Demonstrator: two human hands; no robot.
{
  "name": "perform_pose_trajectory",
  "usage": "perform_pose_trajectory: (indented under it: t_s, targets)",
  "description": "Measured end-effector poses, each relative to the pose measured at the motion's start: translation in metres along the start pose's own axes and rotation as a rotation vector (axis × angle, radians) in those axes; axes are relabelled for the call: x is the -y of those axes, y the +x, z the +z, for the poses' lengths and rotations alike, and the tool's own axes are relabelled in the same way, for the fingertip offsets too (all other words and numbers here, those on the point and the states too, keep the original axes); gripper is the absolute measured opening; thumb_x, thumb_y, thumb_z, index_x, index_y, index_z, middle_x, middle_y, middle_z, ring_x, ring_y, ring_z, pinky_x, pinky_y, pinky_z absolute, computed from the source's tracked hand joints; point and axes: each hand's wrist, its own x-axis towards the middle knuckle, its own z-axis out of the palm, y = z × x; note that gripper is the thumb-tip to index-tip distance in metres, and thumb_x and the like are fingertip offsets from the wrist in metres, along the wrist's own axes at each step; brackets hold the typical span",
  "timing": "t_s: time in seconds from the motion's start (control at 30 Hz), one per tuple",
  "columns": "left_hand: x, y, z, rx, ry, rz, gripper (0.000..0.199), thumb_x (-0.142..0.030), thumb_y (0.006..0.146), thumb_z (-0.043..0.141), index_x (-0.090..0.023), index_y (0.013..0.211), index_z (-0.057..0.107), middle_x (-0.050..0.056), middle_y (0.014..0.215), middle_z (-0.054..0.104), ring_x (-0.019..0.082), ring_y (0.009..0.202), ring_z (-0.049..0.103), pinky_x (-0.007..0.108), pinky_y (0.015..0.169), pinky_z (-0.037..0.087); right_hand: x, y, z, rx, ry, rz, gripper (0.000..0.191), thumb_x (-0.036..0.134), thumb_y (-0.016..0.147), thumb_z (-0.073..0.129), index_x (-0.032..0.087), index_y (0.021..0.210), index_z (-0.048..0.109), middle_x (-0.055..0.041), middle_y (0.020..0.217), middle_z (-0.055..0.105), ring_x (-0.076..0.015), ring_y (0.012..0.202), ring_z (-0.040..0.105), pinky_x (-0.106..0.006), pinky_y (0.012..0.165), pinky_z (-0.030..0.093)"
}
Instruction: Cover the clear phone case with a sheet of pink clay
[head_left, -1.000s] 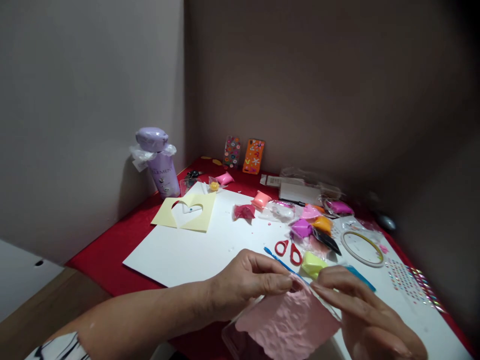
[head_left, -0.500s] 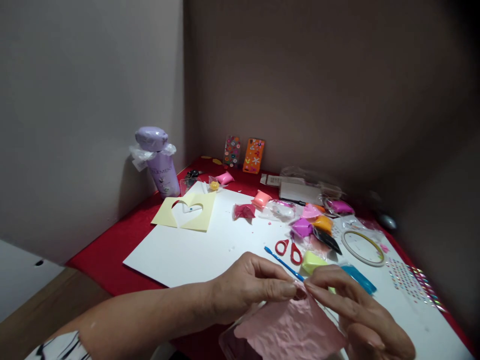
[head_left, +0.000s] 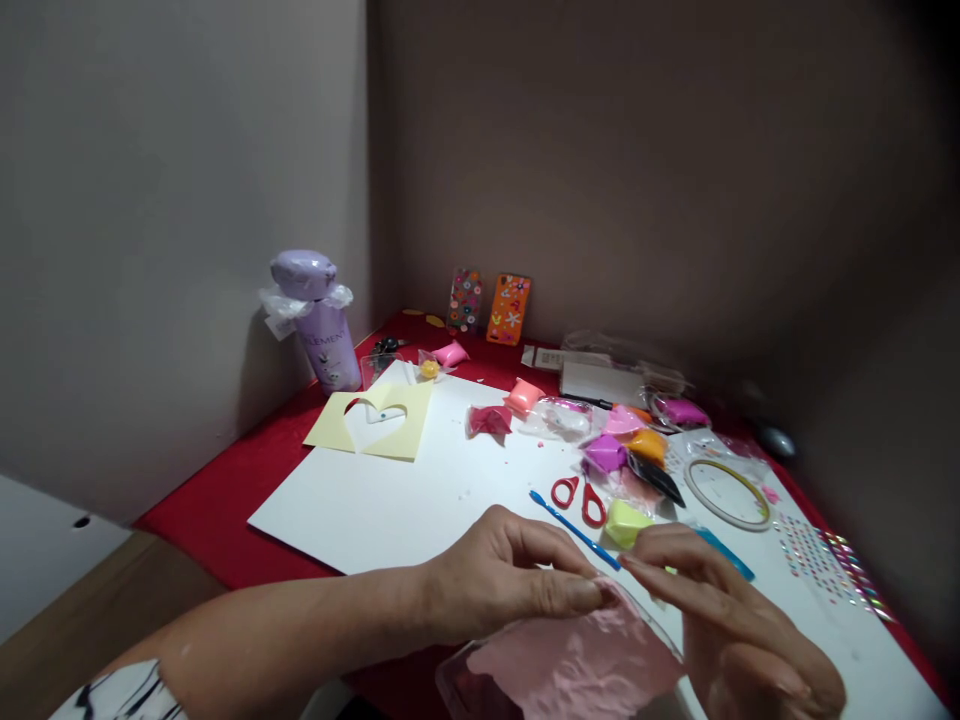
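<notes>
A clear phone case (head_left: pixel 454 690) lies low in front, much of it covered by a thin, wrinkled layer of pink clay (head_left: pixel 574 665). My left hand (head_left: pixel 517 580) grips the clay-covered case at its upper edge, thumb on top. Beside that edge, my right hand (head_left: pixel 739 620) has its thumb and index finger close together near the blue tool's end; whether anything small is between them I cannot make out. The blue modelling tool (head_left: pixel 574 530) lies on the white sheet (head_left: pixel 405 510), just beyond both hands, near red-handled scissors (head_left: pixel 592 505).
Clay packets, including a yellow-green one (head_left: pixel 624 523), lie right of centre. A roll of tape (head_left: pixel 727 495) and gem stickers (head_left: pixel 814 560) are at right. Yellow paper with a heart cutout (head_left: pixel 322 425) and a lilac bottle (head_left: pixel 328 345) stand left; two decorated cases (head_left: pixel 510 308) are behind.
My right hand has moved slightly right and away from the clay's upper edge. More of the blue tool's near end shows. My left hand keeps its hold.
</notes>
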Motion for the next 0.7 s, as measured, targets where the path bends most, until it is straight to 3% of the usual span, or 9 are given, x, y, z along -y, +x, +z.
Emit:
perform_pose_trajectory:
  t_s: [0.13, 0.27, 0.43, 0.57, 0.7]
  targets:
    - [0.000, -0.002, -0.001, 0.029, 0.040, 0.035, 0.016, -0.027, 0.075, 0.070, -0.017, 0.088, 0.075, 0.007, 0.086, 0.067, 0.014, 0.083, 0.059, 0.027, 0.077, 0.045, 0.004, 0.001, 0.000, 0.047, 0.001, 0.004, 0.045, 0.045, 0.093, 0.030, 0.023, 0.118, 0.060, -0.0093, 0.105, 0.054, -0.0225, 0.098, 0.054, -0.040, 0.083, 0.045]
    - [0.005, -0.001, -0.001, 0.014, -0.014, 0.015, 0.016, -0.027, 0.073, 0.072, -0.018, 0.086, 0.075, 0.006, 0.083, 0.067, 0.014, 0.080, 0.058, 0.026, 0.076, 0.044, 0.013, 0.011, 0.000, 0.106, -0.097, -0.082, 0.043, 0.045, 0.092, 0.034, 0.025, 0.119, 0.060, -0.0100, 0.106, 0.053, -0.0219, 0.098, 0.053, -0.035, 0.072, 0.048]
    - [0.007, 0.001, -0.001, 0.003, -0.075, -0.044, 0.017, -0.031, 0.071, 0.074, -0.017, 0.082, 0.075, 0.005, 0.080, 0.065, 0.012, 0.075, 0.055, 0.026, 0.072, 0.041, 0.013, 0.012, -0.002, 0.075, -0.170, -0.110, 0.043, 0.045, 0.092, 0.034, 0.024, 0.117, 0.062, -0.0102, 0.106, 0.056, -0.0226, 0.099, 0.054, -0.035, 0.074, 0.048]
    - [0.012, 0.004, -0.003, -0.088, -0.106, -0.090, 0.028, -0.040, 0.070, 0.073, -0.015, 0.081, 0.074, 0.002, 0.065, 0.056, 0.008, 0.060, 0.043, 0.024, 0.058, 0.031, 0.001, 0.000, -0.002, -0.069, -0.072, 0.106, 0.042, 0.047, 0.091, 0.037, 0.025, 0.114, 0.064, -0.0091, 0.102, 0.061, -0.0233, 0.096, 0.058, -0.037, 0.078, 0.050]
    - [0.016, 0.008, -0.004, -0.156, -0.199, -0.094, 0.038, -0.047, 0.067, 0.074, -0.011, 0.079, 0.073, 0.001, 0.061, 0.052, 0.007, 0.056, 0.038, 0.024, 0.058, 0.028, -0.010, -0.008, 0.001, -0.129, 0.134, 0.503, 0.035, 0.047, 0.084, 0.051, 0.025, 0.106, 0.067, -0.0100, 0.108, 0.065, -0.0241, 0.098, 0.063, -0.031, 0.075, 0.055]
